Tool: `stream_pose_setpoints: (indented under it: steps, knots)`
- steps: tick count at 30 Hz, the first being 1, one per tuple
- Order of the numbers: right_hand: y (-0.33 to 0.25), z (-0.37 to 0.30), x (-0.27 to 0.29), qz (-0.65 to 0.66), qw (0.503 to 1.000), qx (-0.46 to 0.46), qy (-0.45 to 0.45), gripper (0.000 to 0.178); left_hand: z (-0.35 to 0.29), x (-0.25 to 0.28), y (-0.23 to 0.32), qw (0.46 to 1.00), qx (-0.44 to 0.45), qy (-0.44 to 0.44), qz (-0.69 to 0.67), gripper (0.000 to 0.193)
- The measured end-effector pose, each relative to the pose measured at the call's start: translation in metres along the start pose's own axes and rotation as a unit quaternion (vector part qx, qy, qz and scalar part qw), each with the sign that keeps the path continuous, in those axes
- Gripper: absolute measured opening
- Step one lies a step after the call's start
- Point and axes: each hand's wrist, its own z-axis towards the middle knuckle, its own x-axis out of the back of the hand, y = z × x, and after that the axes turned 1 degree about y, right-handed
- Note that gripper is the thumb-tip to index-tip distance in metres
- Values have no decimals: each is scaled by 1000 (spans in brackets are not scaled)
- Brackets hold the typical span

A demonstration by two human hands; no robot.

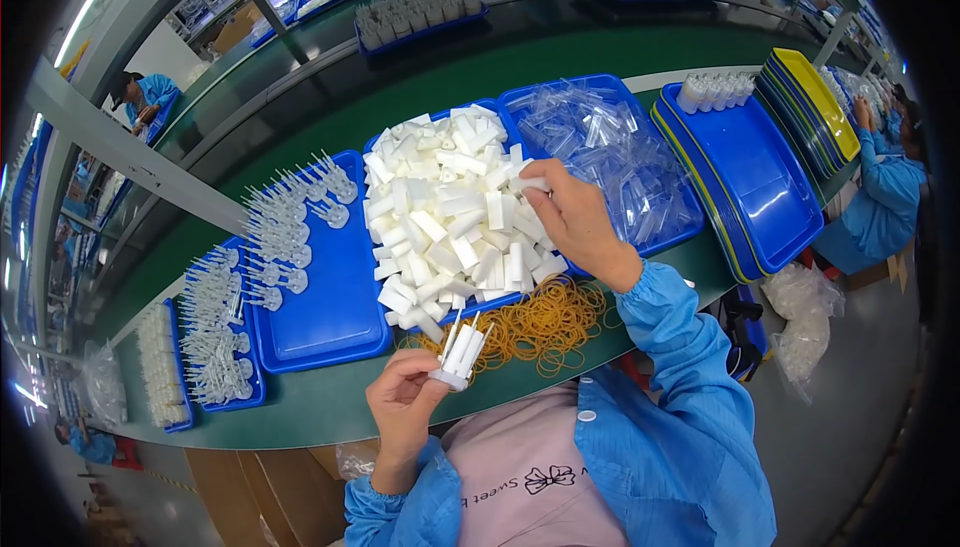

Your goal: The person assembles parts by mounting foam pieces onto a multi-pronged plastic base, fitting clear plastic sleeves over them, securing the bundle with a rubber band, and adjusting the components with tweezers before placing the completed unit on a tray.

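Note:
My left hand [402, 407] grips a pronged plastic holder [462, 355] by its round base, just in front of the tray of white pieces. White cylindrical pieces sit on some of its prongs, while other thin prongs stand bare. My right hand [582, 222] pinches a white foam-like piece [535, 185] above the right side of a heap of similar white pieces [440, 222]. That heap fills a blue tray [376, 297] at the centre. A tangle of tan rubber bands [545, 327] lies between the tray and the table's near edge.
Left of the heap, a blue tray [320, 327] carries several pronged holders [275, 232]; more trays of parts stand farther left. Clear plastic pieces [610, 147] fill a tray at right, beside stacked trays [750, 187]. A slanted metal post [140, 152] crosses the left. Co-workers sit beyond.

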Motion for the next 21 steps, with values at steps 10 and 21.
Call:
stream_pose_setpoints:
  steps: [10, 21]
  knots:
    - [-41, -17, 26, 416, 857, -221, -210, 22, 3, -5, 10, 987, -116, -20, 113, 12]
    - [-53, -40, 15, 517, 766, -200, -324, 27, 3, -14, 8, 988, -140, -22, 55, 8]
